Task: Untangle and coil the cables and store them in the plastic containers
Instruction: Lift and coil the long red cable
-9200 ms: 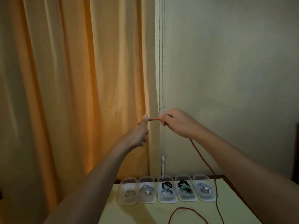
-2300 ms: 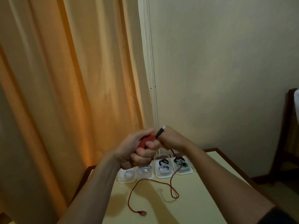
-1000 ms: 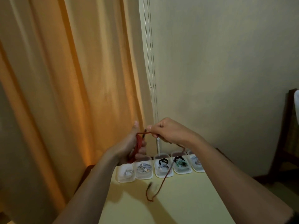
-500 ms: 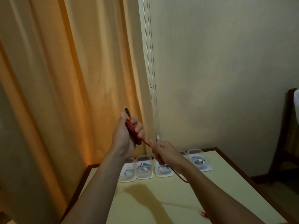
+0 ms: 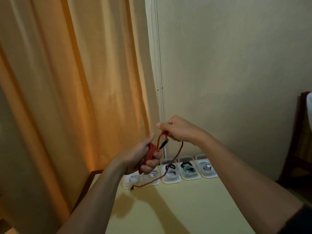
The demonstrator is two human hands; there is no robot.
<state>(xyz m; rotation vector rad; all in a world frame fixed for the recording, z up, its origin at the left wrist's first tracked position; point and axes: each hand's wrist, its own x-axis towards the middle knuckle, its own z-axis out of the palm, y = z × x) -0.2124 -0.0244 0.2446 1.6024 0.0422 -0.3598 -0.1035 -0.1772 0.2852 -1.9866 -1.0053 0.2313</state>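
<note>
Several loops of thin red braided cable (image 5: 150,153) bunched in left hand (image 5: 145,157); right hand (image 5: 177,130) pinches its free strand, dark plug dangling.

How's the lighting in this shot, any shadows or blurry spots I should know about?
Head view: dim and warm, with an orange glow through the curtain; the arms cast a dark shadow on the table; the containers at its far edge look soft, their contents hard to read; the red cable stays distinct; straight lines lean from the wide-angle lens.
</note>
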